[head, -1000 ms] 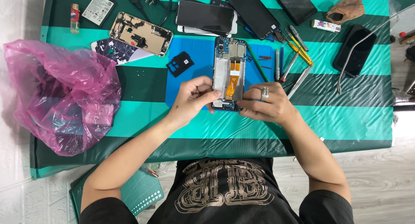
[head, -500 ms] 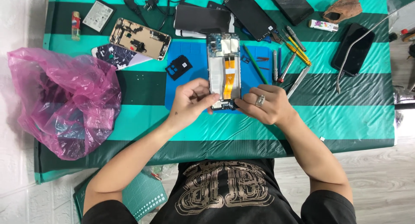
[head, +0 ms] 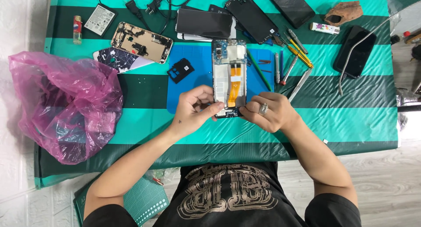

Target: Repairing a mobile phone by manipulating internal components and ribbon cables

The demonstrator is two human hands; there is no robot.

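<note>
At the far left of the green-and-teal striped plastic table cover [head: 351, 117] a crumpled pink translucent plastic bag [head: 61, 104] slumps, with a small red lighter [head: 77, 29] and a flat grey phone battery [head: 100, 19] beyond it on the far side. Next to the right lie a gold-coloured phone frame with its parts exposed [head: 141, 42] and a small black square plastic part [head: 180, 70], which rests on the left part of a blue rubber work mat [head: 193, 60]. The left hand [head: 193, 111] is closed in a pinch, thumb and fingertips on the near left corner of the opened phone with the orange flex ribbon down its middle [head: 229, 73]. This opened phone lies lengthwise on the blue mat at the middle of the table, its near end between both hands. The right hand [head: 269, 111], wearing a ring, is curled with its fingertips pressed on the near right corner; how tightly it grips I cannot tell. The opened phone looks light, thin and stiff, but fragile: the ribbon and the bare boards would tear or crack easily, so the outer frame edges seem the safe place to hold it. Further right, a row of thin screwdrivers and tweezers [head: 289, 56] lies loose, then a black phone face down [head: 354, 51] near the right edge, with a brown crumpled leather pouch [head: 344, 12] beyond it.
</note>
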